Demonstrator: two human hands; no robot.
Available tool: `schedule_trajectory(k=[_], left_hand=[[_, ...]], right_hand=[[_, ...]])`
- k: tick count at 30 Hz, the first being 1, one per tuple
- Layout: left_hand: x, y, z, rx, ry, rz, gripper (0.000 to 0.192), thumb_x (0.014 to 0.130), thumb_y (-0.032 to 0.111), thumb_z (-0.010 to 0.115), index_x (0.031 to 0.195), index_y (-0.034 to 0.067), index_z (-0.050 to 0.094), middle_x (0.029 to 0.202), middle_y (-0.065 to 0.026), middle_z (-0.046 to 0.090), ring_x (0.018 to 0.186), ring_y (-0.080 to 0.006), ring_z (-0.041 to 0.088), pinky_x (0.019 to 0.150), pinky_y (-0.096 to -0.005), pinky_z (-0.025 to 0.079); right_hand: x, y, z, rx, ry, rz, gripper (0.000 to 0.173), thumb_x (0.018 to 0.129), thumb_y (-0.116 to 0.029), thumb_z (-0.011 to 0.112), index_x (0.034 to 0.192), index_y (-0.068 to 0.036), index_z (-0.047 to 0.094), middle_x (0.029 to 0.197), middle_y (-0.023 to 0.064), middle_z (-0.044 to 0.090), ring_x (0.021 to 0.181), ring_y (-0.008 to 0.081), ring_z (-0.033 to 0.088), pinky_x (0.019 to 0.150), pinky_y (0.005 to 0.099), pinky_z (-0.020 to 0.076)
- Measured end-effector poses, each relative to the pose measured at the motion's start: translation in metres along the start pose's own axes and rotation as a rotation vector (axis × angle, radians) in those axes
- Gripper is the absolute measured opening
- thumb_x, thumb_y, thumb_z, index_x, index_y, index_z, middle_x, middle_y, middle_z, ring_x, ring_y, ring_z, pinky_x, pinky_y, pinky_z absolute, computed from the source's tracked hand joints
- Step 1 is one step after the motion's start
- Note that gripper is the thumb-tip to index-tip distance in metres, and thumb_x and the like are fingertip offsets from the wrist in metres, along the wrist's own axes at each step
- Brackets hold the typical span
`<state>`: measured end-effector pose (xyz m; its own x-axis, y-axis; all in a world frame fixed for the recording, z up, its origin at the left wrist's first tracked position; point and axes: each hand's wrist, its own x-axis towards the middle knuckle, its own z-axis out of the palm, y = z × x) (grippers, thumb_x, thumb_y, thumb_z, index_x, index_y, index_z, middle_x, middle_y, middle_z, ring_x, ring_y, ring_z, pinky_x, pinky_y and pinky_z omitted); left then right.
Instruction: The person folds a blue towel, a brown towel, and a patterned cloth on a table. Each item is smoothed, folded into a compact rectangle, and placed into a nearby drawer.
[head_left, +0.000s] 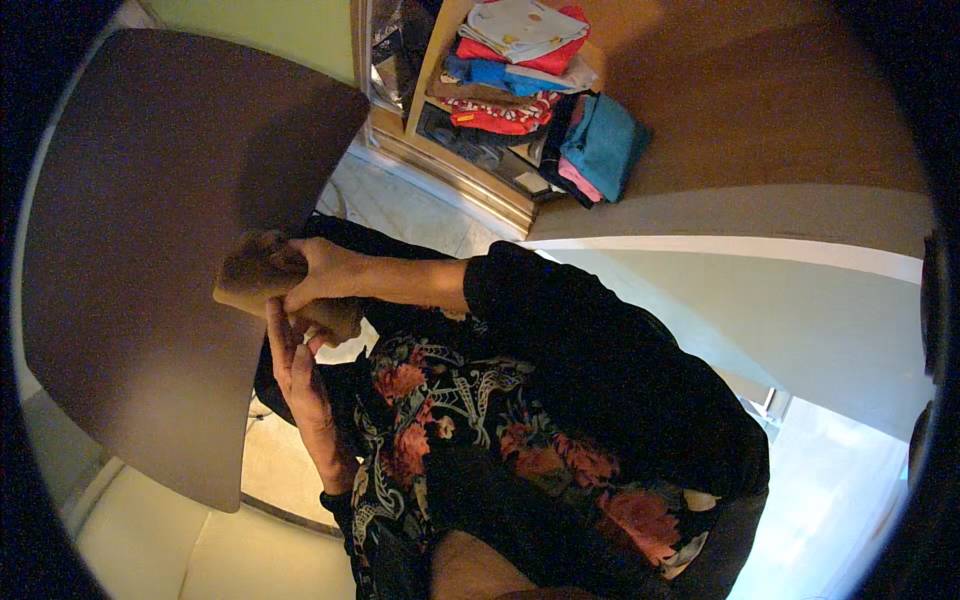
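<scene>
Both my hands are at the near edge of a dark brown tabletop (150, 187). Between them is a tan-brown rounded object (259, 262) with a paler lower edge; its kind cannot be settled in the dim light. My right hand (322, 270) grips it from the upper side, thumb bent over it. From below, my left hand (300, 367) presses its fingers against it, one finger stretched up near the right thumb. Part of the object is hidden behind my fingers. My black floral shirt (409, 442) fills the middle of the view.
In a wooden cabinet (472, 184) at the top stand piles of folded clothes (502, 75), with a teal folded garment (607, 142) beside them. Pale floor tiles (157, 540) lie at lower left. Strong light enters at lower right.
</scene>
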<state>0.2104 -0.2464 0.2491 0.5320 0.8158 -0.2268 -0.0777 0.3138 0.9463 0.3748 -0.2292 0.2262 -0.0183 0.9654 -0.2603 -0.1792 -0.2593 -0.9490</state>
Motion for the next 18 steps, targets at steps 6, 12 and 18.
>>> schedule_trajectory(k=[6, 12, 18], left_hand=[[0.0, -0.022, -0.04, 0.089, 0.028, 0.083, 0.054, 0.088, 0.029, 0.054, 0.132, 0.001, 0.04, 0.114, -0.0165, 0.059, 0.092, -0.0213, 0.06, 0.08, -0.0303, 0.047], [-0.022, -0.109, -0.144, 0.214, 0.366, -0.152, 0.04, 0.09, 0.025, 0.054, 0.122, 0.003, 0.048, 0.107, -0.011, 0.062, 0.083, -0.0148, 0.06, 0.074, -0.027, 0.048], [-0.061, -0.176, -0.209, -0.059, 0.556, -0.286, 0.033, 0.09, 0.023, 0.055, 0.118, 0.007, 0.051, 0.102, -0.0079, 0.063, 0.079, -0.0162, 0.061, 0.068, -0.0268, 0.047]], right_hand=[[-0.036, -0.034, -0.05, -0.035, 0.097, 0.073, 0.057, 0.061, -0.007, 0.074, 0.115, 0.001, 0.056, 0.109, 0.0102, 0.062, 0.101, 0.0207, 0.057, 0.094, 0.0312, 0.0414], [-0.148, -0.129, -0.181, -0.155, 0.539, -0.253, 0.05, 0.066, -0.01, 0.07, 0.113, -0.001, 0.055, 0.105, 0.0091, 0.063, 0.095, 0.022, 0.061, 0.085, 0.0361, 0.0491], [-0.227, -0.188, -0.311, -0.744, 1.076, -0.209, 0.054, 0.071, -0.023, 0.072, 0.115, 0.001, 0.053, 0.098, 0.0117, 0.064, 0.087, 0.0228, 0.063, 0.079, 0.0343, 0.0506]])
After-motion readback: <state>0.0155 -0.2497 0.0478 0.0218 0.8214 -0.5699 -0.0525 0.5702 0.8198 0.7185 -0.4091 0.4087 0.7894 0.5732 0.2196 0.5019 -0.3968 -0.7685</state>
